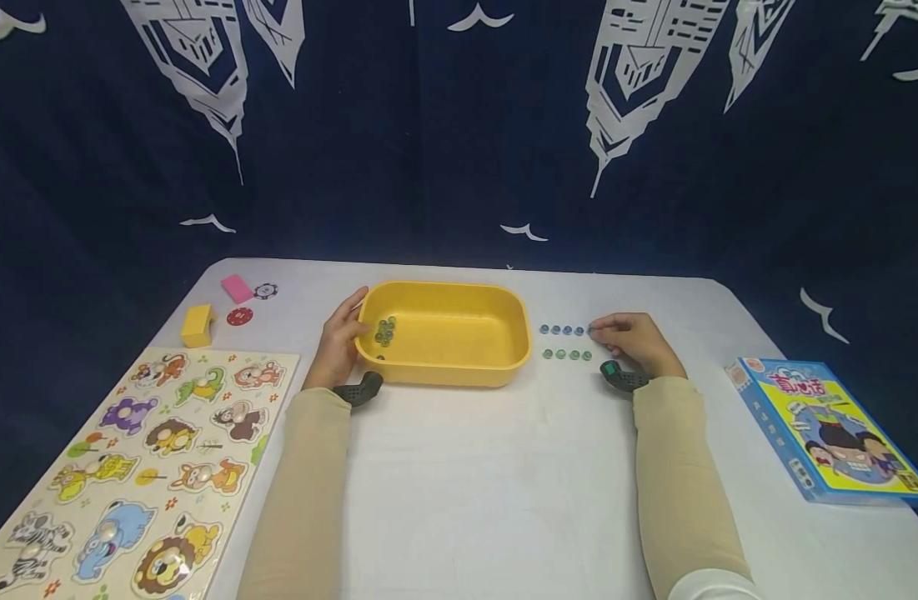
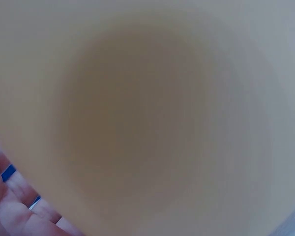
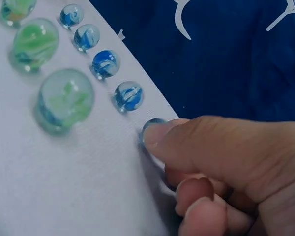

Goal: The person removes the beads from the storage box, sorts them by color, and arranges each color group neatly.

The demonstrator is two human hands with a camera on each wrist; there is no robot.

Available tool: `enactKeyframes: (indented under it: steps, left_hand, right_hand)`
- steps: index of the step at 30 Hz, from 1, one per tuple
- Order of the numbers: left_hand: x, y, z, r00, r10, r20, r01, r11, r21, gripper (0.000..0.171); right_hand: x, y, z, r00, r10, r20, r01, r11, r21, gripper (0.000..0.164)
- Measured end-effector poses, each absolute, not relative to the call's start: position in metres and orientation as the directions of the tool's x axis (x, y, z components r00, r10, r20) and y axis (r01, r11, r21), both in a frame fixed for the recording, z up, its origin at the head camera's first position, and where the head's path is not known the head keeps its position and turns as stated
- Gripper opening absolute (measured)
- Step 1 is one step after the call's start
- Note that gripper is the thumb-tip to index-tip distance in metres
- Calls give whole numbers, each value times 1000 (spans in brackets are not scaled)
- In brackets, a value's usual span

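My left hand grips the left end of a yellow plastic tub, thumb over the rim and fingers along the outside wall. Several glass marbles lie in the tub's left end. To the right of it, my right hand pinches a clear marble between thumb and fingers, low over the white cloth. That marble is at the right end of a row of blue-swirled marbles. Nearer me runs a second row, of green-swirled marbles. A blurred, yellowish surface fills most of the left wrist view.
A wooden animal puzzle board lies at the left. Behind it are a yellow block, a pink piece, a red chip and a black-and-white chip. A blue boxed game lies at the right edge.
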State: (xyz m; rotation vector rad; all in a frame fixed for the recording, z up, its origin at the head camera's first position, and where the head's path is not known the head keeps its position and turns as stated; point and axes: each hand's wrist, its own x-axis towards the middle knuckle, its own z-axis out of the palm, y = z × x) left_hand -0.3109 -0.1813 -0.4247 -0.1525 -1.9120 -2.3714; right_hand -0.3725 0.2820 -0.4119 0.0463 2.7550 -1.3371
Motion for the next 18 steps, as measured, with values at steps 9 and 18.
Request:
enactKeyframes:
  steps: [9,18]
  left_hand:
    - [-311,-182,-425,-991,-18,134,135,-207,969,73]
    - [-311,-181,-424,-991,-12,130,130,-212,969,73]
  right_hand:
    - [-367,260,-371,-992,-112,59,-116,624,-773,41]
    - [-354,197,-330,-917,-374,141,-328,503,-799,32]
